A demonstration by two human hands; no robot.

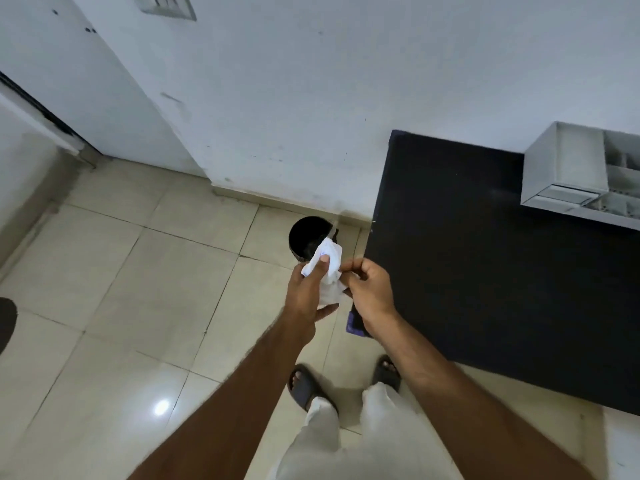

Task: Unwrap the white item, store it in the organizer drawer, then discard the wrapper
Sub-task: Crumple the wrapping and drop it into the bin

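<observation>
A crumpled white wrapper (329, 263) with faint blue print is held between both hands, just above and in front of a black round bin (306, 235) on the floor. My left hand (308, 289) grips its left side with the thumb on top. My right hand (369, 289) pinches its right edge between thumb and fingers. The white organizer (564, 168) with open compartments and a drawer stands on the black table (485, 254) at the far right. I cannot tell whether the white item is still inside the wrapper.
Beige floor tiles (138, 289) stretch to the left. A white wall and a door (69, 81) rise behind the bin. My sandalled feet (306, 386) stand near the table's left corner. A dark object (7, 320) shows at the left edge.
</observation>
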